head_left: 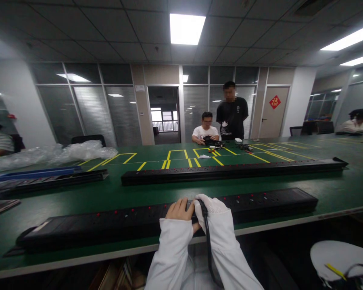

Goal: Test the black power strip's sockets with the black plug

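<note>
A long black power strip [103,223] with red indicator lights lies along the near side of the green table. My left hand [180,209], bare, rests over the middle of this strip with its fingers apart and slightly bent. Right beside it, my right hand [212,207] wears a white glove and is closed around a black cable [208,237]. The cable hangs down past the table edge along my sleeve. What lies under both palms is hidden.
A second black power strip [230,172] lies farther back on the green table [115,201]. Clear plastic wrap [81,151] and dark and blue long pieces [48,175] lie at left. Across the table one person [205,133] sits and another [232,112] stands. A white stool [341,257] is at right.
</note>
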Demonstrator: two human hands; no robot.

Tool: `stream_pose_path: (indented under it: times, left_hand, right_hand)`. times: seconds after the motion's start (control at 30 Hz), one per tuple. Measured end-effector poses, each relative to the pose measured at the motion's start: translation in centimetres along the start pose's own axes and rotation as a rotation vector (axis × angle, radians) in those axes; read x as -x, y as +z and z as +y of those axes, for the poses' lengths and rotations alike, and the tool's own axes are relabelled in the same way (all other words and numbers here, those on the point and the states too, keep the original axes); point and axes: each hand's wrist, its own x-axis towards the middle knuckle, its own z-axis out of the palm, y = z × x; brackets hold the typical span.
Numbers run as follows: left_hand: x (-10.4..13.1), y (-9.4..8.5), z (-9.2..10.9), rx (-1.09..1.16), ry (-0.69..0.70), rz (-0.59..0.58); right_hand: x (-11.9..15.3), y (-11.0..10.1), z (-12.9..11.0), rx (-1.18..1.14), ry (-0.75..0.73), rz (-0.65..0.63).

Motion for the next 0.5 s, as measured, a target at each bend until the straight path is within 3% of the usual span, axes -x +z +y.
stream_pose_path:
  times: [0.5]
  left_hand:
    - [0.00,0.14,-0.07,0.003,0.004,0.008]
  right_hand:
    - [0.07,-0.17,-0.07,-0.031,-0.023,0.031]
